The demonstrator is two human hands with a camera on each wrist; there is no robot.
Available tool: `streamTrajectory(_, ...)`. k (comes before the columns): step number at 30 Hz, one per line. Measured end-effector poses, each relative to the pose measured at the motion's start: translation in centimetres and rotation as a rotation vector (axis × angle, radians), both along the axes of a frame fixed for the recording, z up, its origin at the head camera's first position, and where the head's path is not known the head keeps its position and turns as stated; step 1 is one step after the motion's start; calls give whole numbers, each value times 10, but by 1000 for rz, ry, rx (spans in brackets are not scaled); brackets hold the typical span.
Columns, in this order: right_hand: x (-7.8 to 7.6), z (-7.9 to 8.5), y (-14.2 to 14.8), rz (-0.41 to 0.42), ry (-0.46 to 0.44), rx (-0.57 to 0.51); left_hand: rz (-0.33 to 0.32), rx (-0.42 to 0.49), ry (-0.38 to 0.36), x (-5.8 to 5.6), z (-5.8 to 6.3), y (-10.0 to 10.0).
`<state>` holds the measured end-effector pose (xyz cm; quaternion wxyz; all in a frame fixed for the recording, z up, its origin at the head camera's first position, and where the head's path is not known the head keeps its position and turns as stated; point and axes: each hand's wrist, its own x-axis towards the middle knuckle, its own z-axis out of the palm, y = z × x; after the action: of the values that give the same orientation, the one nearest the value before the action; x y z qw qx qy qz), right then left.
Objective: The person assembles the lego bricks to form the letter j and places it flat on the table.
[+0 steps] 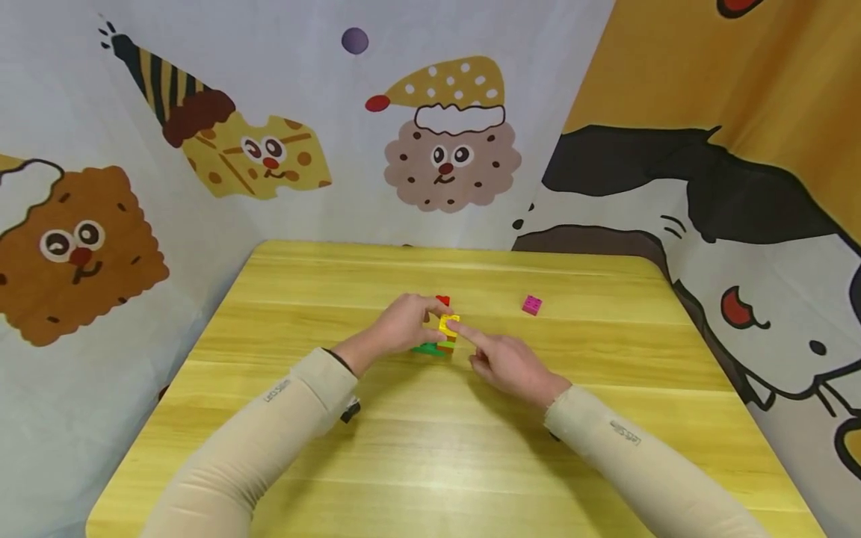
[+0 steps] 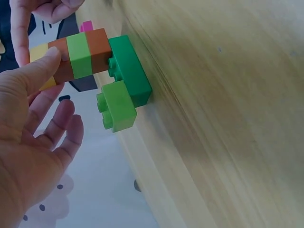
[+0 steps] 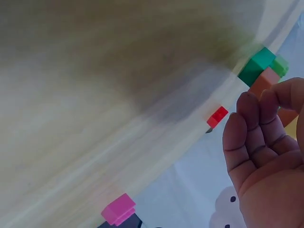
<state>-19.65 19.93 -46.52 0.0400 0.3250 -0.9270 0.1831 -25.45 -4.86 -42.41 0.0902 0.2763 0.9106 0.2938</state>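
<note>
A tower of toy building bricks stands on a long dark green brick [image 2: 133, 76]. Rising from it are a brown brick [image 2: 98, 50], a lime green brick [image 2: 79, 54], another brown brick [image 2: 64, 71] and a yellow brick [image 1: 448, 323] on top. A separate lime brick [image 2: 120, 108] sits beside the tower, at the dark green brick's end. My left hand [image 1: 403, 321] pinches the tower near its top, thumb across the upper brown brick. With an extended index finger, my right hand [image 1: 511, 362] touches the yellow brick from the right; its other fingers are bent.
A red brick [image 3: 217, 117] lies on the wooden table [image 1: 572, 448] just behind the tower. Farther right is a pink brick [image 1: 532, 305]. A curtain with cartoon prints [image 1: 303, 224] hangs behind the table's far edge.
</note>
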Motion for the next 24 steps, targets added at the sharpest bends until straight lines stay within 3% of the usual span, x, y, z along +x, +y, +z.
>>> streamTrajectory(9,-1,4,1,9,-20,10,10,50,-14,-1,-6,1)
streamTrajectory(19,-3,7,-5,14,-21,14,-93,32,20,-5,-6,-3)
streamTrajectory(24,-4,6,-3,53,75,13,-135,59,44,-7,-11,-2)
